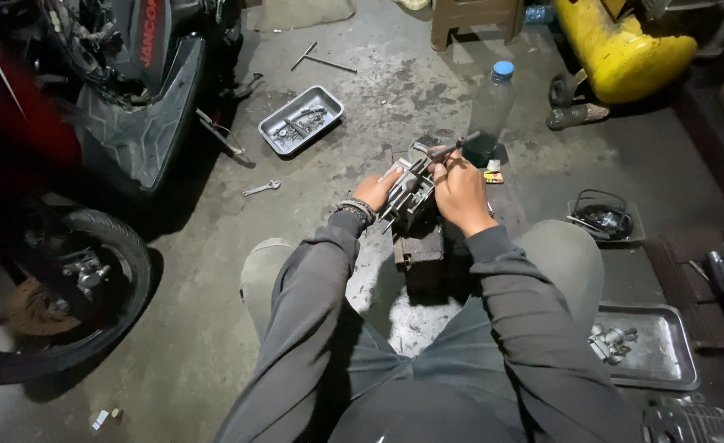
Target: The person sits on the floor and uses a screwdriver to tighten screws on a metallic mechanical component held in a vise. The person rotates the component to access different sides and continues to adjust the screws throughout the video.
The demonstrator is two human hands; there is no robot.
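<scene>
A grey metal engine part (411, 190) rests on a dark wooden block (419, 250) on the concrete floor between my knees. My left hand (376, 190), with bead bracelets at the wrist, grips the part's left side. My right hand (460, 193) is closed around a hand tool with a dark handle (454, 148), its tip pressed onto the top of the part. Both arms are in grey sleeves.
A motorcycle (91, 164) with its front wheel stands at the left. A metal tray of small parts (300, 120), a wrench (262, 188) and a T-handle tool (321, 59) lie ahead. A plastic bottle (490, 107), a yellow tank (620, 45) and another tray (653, 349) are at the right.
</scene>
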